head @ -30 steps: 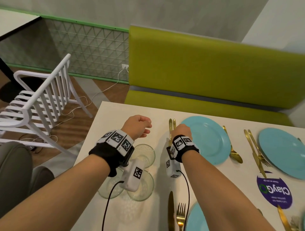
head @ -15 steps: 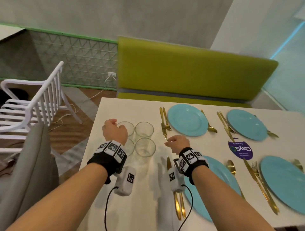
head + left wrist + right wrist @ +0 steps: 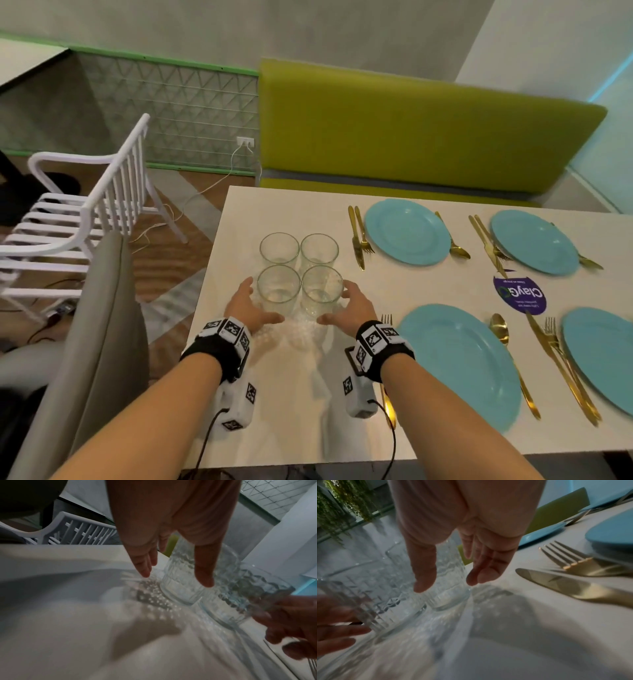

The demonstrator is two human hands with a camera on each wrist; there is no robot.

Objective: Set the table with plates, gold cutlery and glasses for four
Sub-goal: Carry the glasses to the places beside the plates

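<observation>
Left hand [image 3: 247, 310], fingers spread, just left of near-left glass [image 3: 278, 289]; right hand [image 3: 352, 310], likewise spread and empty, just right of near-right glass [image 3: 322, 291]. Glasses upright, left of near plate [image 3: 459, 363]; each hand equally near its glass.

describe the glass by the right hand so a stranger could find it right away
On the white table, left of the blue plates, four clear glasses stand in a square. It is the near-right glass, nearest the fork, with the right hand open beside it.
</observation>
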